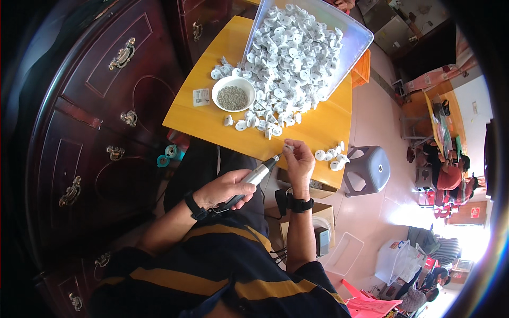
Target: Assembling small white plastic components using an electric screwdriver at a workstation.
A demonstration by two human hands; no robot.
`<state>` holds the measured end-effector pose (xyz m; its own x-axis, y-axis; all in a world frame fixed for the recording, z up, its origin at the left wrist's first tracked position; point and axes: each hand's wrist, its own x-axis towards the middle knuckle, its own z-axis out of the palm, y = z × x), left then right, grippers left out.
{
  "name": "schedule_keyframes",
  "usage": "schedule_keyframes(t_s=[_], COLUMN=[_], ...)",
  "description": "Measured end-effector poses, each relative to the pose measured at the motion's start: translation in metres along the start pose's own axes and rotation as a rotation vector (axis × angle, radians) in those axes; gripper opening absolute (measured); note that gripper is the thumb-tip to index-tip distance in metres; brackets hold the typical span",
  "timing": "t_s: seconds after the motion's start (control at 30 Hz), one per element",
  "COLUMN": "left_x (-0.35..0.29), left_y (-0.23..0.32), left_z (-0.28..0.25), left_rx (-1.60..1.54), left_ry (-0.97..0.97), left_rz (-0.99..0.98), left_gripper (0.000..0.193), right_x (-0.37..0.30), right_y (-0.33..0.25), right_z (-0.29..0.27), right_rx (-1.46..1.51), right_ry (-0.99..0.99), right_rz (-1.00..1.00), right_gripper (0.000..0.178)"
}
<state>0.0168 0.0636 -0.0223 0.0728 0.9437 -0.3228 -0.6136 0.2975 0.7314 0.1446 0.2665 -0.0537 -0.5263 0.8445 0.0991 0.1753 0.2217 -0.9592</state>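
Observation:
My left hand is wrapped round a silver and black electric screwdriver, its tip pointing up and right. Just beyond that tip, at the table's near edge, my right hand pinches a small white plastic part; the fingers hide much of it. On the yellow table, a white bowl holds small grey metal pieces, likely screws. Many similar white parts spill from a tilted clear bin behind it. To the right of my right hand lies a small cluster of white parts.
A small printed card lies left of the bowl. Dark wooden cabinets stand at the left. On the floor right of the table are a grey stool and an orange crate. Other people sit far right.

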Motion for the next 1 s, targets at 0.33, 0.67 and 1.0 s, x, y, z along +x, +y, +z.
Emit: schedule_keyframes(t_s=[0.33,0.67,1.0], left_x=[-0.020,-0.049,-0.078], left_y=[-0.003,0.002,0.001], left_z=[-0.013,-0.025,-0.032], left_rx=[0.004,0.075,0.073], left_ry=[0.015,0.061,0.140], left_rz=[0.017,0.077,0.139], left_gripper=[0.028,0.039,0.039], right_x=[0.025,0.093,0.134], right_y=[-0.007,-0.080,-0.066], right_z=[-0.050,0.059,0.167], right_rx=[-0.908,-0.703,-1.174], right_ry=[0.070,-0.251,-0.541], right_rz=[-0.394,-0.508,-0.510], right_gripper=[0.020,0.010,0.020])
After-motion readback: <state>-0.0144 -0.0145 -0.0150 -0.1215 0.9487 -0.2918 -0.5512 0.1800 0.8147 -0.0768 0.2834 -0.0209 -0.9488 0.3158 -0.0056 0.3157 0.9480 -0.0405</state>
